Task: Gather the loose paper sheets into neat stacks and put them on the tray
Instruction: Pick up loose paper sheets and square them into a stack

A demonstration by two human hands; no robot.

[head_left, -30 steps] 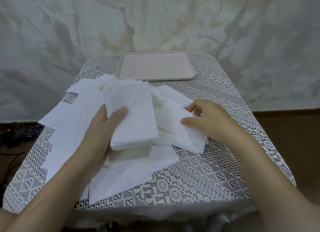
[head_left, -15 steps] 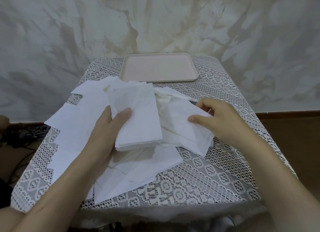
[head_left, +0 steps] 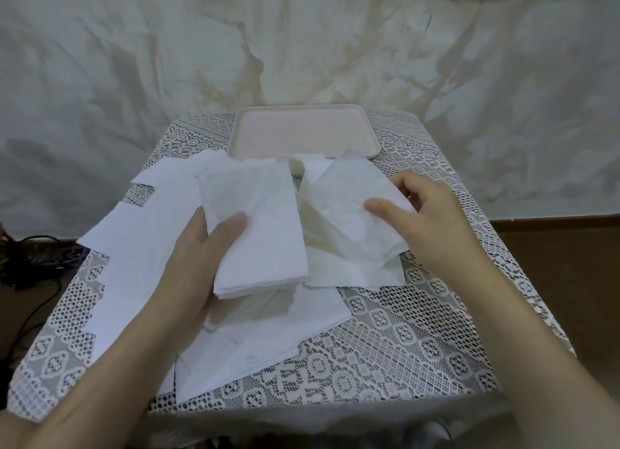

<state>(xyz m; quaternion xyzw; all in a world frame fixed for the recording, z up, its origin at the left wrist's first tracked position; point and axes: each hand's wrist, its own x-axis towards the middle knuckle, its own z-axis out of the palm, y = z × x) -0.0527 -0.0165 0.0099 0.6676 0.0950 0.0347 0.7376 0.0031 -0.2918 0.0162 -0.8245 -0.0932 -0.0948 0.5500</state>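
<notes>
Paper stack point(head_left: 265, 227) clasped by fingers point(head_left: 231, 223) of the left hand point(head_left: 191, 264) — fingers of the right hand point(head_left: 436, 220) pinch a crumpled sheet point(head_left: 345, 207)

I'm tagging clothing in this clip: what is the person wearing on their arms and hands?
Nothing that shows: the left hand and right hand are ungloved, with no sleeve, watch or bracelet visible up to the frame's edge. Whether a finger bears a ring cannot be told.

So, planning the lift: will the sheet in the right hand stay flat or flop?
Probably floppy: the sheet looks thin and creased where the right hand pinches it. Likely light; it could slide off the stack the left hand holds.
</notes>
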